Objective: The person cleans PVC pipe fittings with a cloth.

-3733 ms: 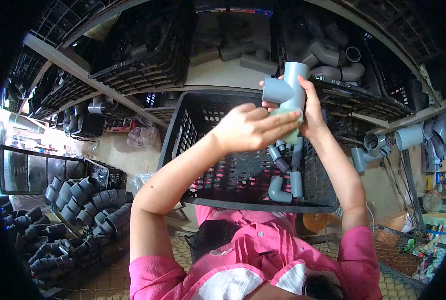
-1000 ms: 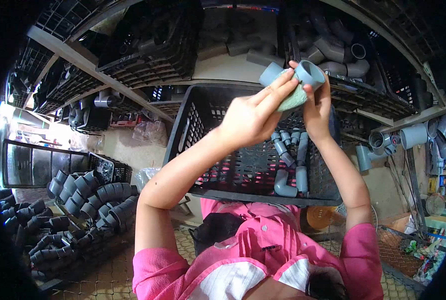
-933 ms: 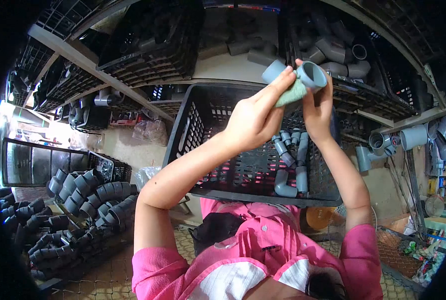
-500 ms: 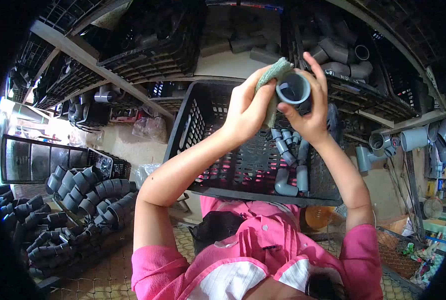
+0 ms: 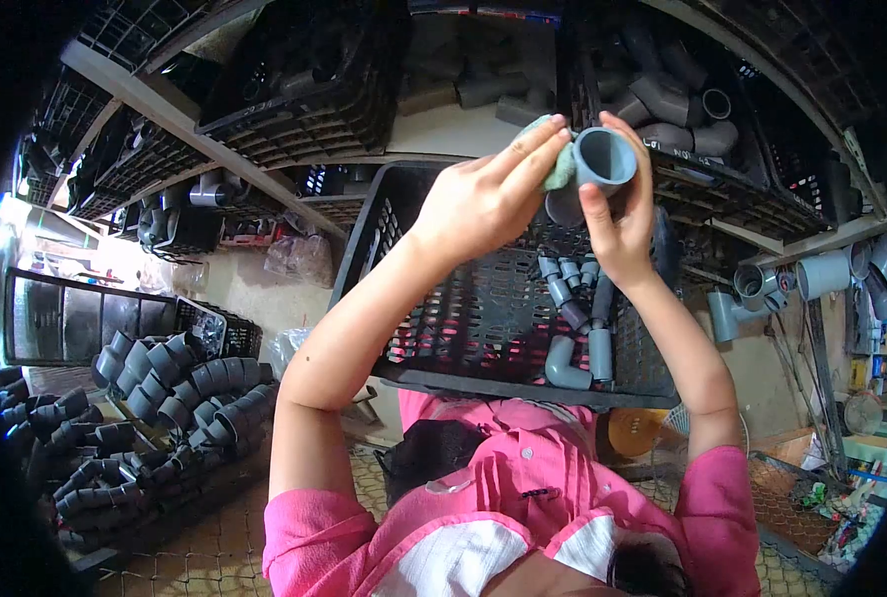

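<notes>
My right hand (image 5: 624, 214) is wrapped around a grey plastic pipe fitting (image 5: 588, 184), thumb at the front and fingers behind. One round open end of the fitting faces up toward me, and a second end shows lower on its left. In my left hand (image 5: 488, 194) is a folded green cloth (image 5: 561, 171), pressed to the fitting's left side. Both hands are above a black plastic crate (image 5: 503, 383) in front of my body. Inside the crate, smaller grey fittings, including an elbow (image 5: 567, 364), lie toward the right.
Shelves with black crates (image 5: 304, 114) full of grey fittings run along the back. At the lower left is a large pile of grey fittings (image 5: 190, 383). More large fittings (image 5: 821, 277) hang at the right. An orange round object (image 5: 634, 430) is below the crate.
The fitting has been turned in my right hand, and its lower end now shows. My left hand has rolled over, back upward, with the cloth moved around the fitting's side.
</notes>
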Demonstrator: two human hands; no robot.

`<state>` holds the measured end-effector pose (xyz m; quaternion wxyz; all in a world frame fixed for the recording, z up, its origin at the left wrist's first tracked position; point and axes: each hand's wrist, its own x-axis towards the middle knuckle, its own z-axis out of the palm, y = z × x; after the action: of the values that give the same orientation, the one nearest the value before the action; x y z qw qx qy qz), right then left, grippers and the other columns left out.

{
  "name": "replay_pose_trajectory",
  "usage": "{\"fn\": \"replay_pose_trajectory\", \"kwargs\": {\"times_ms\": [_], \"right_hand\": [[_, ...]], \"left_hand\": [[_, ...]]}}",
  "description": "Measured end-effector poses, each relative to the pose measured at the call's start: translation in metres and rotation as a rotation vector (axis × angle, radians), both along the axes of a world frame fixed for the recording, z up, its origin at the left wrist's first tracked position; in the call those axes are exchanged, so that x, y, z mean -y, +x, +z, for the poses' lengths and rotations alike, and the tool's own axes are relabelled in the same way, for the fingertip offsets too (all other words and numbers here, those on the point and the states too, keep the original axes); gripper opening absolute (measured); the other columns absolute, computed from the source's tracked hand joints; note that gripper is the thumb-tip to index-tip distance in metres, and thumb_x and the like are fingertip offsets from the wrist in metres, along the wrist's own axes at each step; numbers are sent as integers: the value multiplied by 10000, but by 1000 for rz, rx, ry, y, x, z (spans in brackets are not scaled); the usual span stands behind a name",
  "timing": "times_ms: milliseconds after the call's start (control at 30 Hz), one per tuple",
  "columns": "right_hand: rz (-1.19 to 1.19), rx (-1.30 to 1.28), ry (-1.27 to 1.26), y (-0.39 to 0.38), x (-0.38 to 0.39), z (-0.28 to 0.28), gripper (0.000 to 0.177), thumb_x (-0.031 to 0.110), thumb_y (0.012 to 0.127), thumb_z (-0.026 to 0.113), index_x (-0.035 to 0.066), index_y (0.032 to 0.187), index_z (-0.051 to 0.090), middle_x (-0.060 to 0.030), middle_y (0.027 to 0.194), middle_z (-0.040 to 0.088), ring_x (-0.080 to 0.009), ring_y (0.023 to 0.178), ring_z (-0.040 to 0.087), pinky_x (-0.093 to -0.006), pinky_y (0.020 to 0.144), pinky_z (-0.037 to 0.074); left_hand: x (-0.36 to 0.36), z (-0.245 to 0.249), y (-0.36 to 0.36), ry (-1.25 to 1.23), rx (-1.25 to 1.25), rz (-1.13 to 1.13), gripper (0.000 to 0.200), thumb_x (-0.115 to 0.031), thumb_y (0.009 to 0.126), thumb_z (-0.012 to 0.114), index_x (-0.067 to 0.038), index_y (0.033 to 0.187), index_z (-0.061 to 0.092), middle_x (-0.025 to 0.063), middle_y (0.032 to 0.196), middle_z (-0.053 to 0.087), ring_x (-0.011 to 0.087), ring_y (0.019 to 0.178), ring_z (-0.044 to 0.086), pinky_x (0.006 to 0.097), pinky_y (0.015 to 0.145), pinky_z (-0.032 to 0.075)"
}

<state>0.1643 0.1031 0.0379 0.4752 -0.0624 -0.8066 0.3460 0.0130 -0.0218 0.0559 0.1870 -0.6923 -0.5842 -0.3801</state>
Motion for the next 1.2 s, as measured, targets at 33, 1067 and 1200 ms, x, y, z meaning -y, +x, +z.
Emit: {"fn": "replay_pose_trajectory", "kwargs": {"times_ms": [33, 1067, 1200], "right_hand": [[1, 30, 43, 1, -1, -1, 614, 373, 900, 684, 1, 1332, 456, -175, 1409, 415, -301, 1329, 405, -421, 1094, 343], [573, -54, -1494, 10, -3, 8, 547, 558, 1015, 337, 102, 1204, 573, -80, 1119, 639, -206, 1020, 637, -368, 897, 538], [769, -5, -1538, 9, -2, 12, 561, 521, 1006, 414, 28, 1209, 588, -142, 1069, 675, -249, 939, 685, -360, 825, 577]], "left_hand": [[1, 2, 0, -40, 37, 0, 535, 7, 771, 583, -23, 1303, 541, 168, 1330, 578, 328, 996, 678, 373, 749, 590], [2, -9, -9, 168, -625, -86, 593, -194, 737, 632, -294, 1320, 583, -153, 1459, 476, 94, 665, 482, 188, 589, 473], [3, -8, -6, 208, -587, -162, 535, -188, 746, 653, -316, 1264, 622, -187, 1448, 476, 95, 675, 483, 184, 572, 444]]}}
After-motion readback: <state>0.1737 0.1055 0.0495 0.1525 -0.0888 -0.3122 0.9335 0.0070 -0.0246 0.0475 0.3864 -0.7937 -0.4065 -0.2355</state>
